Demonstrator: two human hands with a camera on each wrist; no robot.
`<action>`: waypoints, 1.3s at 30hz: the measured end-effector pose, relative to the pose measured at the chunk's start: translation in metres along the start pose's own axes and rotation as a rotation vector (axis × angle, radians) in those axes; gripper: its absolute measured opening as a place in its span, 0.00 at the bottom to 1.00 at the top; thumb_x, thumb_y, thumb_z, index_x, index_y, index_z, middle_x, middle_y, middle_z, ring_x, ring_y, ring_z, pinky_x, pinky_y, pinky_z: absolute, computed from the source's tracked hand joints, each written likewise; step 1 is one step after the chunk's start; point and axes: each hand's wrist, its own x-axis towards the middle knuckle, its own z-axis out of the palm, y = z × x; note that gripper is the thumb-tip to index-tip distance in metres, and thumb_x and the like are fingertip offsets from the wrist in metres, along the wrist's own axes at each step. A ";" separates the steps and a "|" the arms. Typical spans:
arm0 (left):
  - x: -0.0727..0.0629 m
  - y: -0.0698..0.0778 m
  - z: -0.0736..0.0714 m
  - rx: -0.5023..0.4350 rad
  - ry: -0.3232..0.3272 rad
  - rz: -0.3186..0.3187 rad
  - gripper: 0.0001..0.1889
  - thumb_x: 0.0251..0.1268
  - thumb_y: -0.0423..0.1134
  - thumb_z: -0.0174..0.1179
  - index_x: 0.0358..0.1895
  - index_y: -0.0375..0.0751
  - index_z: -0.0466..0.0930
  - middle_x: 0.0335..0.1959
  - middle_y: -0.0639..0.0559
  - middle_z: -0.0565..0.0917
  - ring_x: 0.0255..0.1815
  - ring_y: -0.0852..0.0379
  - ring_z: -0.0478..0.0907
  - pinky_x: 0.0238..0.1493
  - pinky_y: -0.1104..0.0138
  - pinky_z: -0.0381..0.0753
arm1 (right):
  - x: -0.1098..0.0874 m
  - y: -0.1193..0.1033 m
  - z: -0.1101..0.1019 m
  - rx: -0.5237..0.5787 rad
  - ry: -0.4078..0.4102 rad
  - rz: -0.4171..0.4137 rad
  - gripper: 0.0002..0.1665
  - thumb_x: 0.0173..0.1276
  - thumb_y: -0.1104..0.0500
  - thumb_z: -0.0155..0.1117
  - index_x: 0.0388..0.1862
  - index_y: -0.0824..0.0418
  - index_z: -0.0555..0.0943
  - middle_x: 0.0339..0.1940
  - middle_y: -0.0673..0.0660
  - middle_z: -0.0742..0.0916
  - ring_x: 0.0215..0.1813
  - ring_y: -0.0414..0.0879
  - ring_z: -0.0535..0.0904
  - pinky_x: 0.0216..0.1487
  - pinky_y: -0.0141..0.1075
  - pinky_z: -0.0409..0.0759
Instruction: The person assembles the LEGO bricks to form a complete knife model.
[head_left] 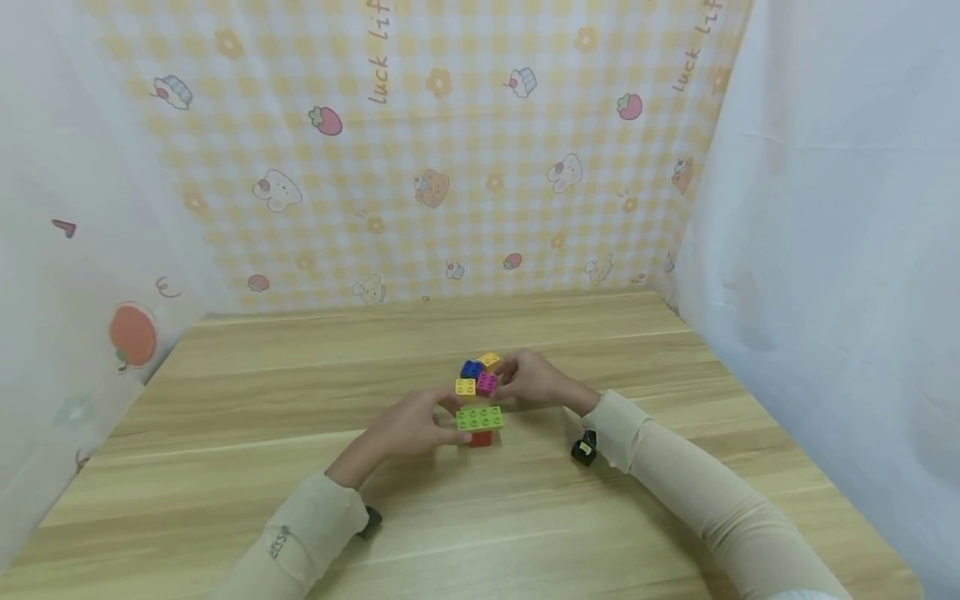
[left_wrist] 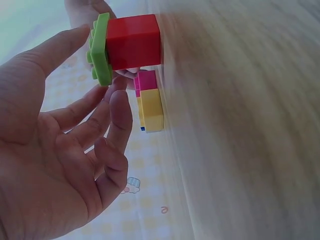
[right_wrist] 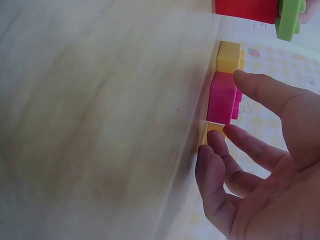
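A lime green eight-stud plate [head_left: 480, 418] sits on top of a red block [left_wrist: 134, 42], standing on the table. My left hand [head_left: 411, 423] is spread around its left side, thumb and fingertips close to the green plate. Just behind stand a yellow brick [head_left: 465, 387], a magenta brick [right_wrist: 222, 98], a blue brick [head_left: 472, 369] and an orange brick [head_left: 489, 360], clustered together. From the right, my right hand [head_left: 534, 377] reaches this cluster with loosely bent fingers. Its thumb tip is right at the magenta brick, and its other fingertips overlap the orange brick in the right wrist view.
All the bricks stand on a light wood-grain table [head_left: 300, 367]. A yellow checked cloth [head_left: 465, 133] with printed figures hangs behind it, and white cloth [head_left: 840, 208] hangs at the sides. Small black devices [head_left: 583, 450] are at both wrists.
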 end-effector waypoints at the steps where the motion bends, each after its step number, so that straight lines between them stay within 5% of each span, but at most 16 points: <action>1: 0.000 0.001 0.000 -0.001 -0.001 -0.003 0.26 0.56 0.57 0.71 0.55 0.49 0.80 0.53 0.54 0.83 0.48 0.53 0.81 0.50 0.52 0.79 | 0.000 0.000 0.000 0.003 -0.003 -0.004 0.23 0.57 0.57 0.78 0.50 0.62 0.84 0.41 0.52 0.86 0.44 0.45 0.81 0.46 0.39 0.81; 39: 0.003 -0.001 0.002 0.010 -0.004 0.011 0.18 0.60 0.52 0.69 0.49 0.50 0.82 0.41 0.59 0.84 0.43 0.58 0.80 0.45 0.57 0.78 | 0.003 0.002 0.001 0.004 0.000 -0.010 0.16 0.61 0.55 0.75 0.46 0.60 0.85 0.40 0.50 0.87 0.42 0.44 0.81 0.44 0.38 0.80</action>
